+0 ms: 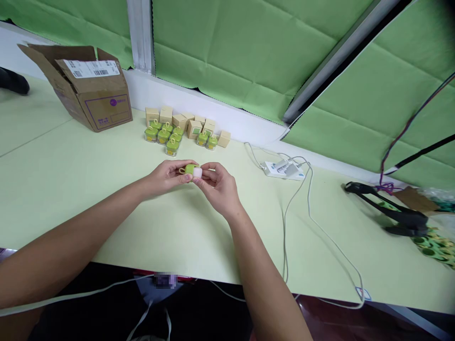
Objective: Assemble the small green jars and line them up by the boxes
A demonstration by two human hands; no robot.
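Note:
Above the table, my left hand [168, 177] is closed on a small green lid [190, 168] with a pale loop handle pointing left. My right hand [219, 187] pinches a small white, rounded piece [197, 172] against the open side of the lid. The two hands meet at these parts, and whether the white piece sits inside the lid I cannot tell. Beyond my hands stand several small clear jars with green lids and loops, the nearest jar [172, 147] just past my left hand. Two more jars [206, 140] stand together to the right of that group.
Behind the jars is a row of small tan boxes [195, 129]. An open cardboard carton [106, 102] stands at the back left. On the right lie a white power strip [284, 170] with cables, a black stand-like object [394, 213], and several green pieces [433, 244] at the edge.

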